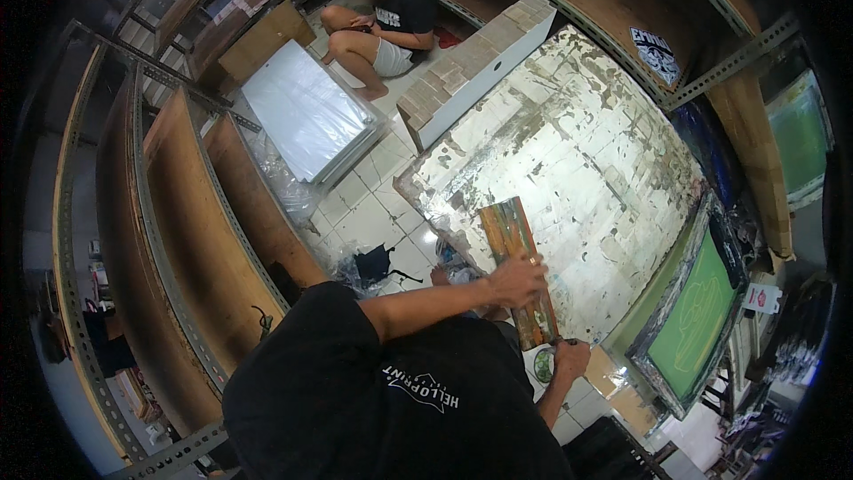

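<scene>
At the near edge of the paint-crusted white surface (577, 151), the person's left hand (518, 281) lay flat across a long wooden-handled squeegee (518, 262), its fingers spread over the stained, multicoloured board and pressing it down rather than wrapping around it. The squeegee sat at a slant, its far end pointing toward the middle of the surface and its near end hanging close to the person's body. Just beside that near end, the right hand (569, 357) was curled around something small and dark at the squeegee's lower tip; how tightly it gripped, and exactly what it held, could not be told from this view. A small round container with green in it (543, 364) sat directly left of that hand, touching or nearly touching it. To the right of the surface, a framed printing screen with green mesh (697, 316) leaned at an angle, and another green screen (800, 133) stood farther right among the shelving. On the tiled floor (364, 204) to the left, a stack of flat white sheets wrapped in clear plastic (311, 111) lay near a long wooden shelf unit (204, 240). Far across the room, another person (386, 22) crouched on the floor beside a long white box topped with brown blocks (475, 62).
</scene>
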`<state>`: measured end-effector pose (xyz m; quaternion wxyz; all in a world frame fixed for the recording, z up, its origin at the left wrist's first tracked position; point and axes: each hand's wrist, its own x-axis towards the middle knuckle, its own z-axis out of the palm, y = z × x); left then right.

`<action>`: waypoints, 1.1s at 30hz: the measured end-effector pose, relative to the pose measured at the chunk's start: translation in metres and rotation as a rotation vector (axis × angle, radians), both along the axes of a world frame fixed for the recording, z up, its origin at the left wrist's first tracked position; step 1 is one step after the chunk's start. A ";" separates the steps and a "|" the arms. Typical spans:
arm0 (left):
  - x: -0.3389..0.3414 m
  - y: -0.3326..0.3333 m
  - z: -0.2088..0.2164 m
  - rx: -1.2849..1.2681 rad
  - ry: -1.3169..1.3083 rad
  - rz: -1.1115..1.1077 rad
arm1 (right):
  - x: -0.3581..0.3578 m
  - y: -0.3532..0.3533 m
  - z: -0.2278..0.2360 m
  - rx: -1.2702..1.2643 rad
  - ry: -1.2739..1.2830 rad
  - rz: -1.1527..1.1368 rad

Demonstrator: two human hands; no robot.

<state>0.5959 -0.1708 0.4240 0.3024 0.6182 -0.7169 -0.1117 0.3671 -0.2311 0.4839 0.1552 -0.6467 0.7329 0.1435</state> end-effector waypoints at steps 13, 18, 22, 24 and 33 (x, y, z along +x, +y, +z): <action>0.108 -0.010 0.006 -0.015 -0.063 0.522 | -0.006 0.002 -0.007 -0.016 0.002 0.012; 0.094 -0.013 0.017 -0.025 0.030 0.747 | -0.004 0.002 -0.010 0.001 0.008 -0.041; 0.085 -0.025 0.001 -0.041 0.195 0.992 | -0.002 0.003 -0.004 -0.006 0.025 -0.051; 0.083 -0.036 0.011 0.046 0.271 1.064 | -0.002 0.004 -0.009 -0.010 0.045 -0.051; 0.081 -0.049 -0.003 -0.023 0.305 1.156 | 0.000 0.010 -0.009 -0.014 0.010 -0.097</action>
